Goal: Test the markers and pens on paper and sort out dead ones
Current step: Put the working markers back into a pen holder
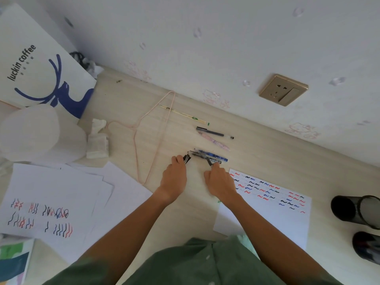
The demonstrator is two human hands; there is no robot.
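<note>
The pale worktop [257, 140] meets the wall along its far edge. A scribbled test sheet [273, 204] lies toward the right edge, loose sheets [61, 202] toward the left. Mid-worktop, a bundle of pens [207, 157] lies flat; the left hand [174, 175] grips its left end, and the right hand [220, 182] pinches its right part.
</note>
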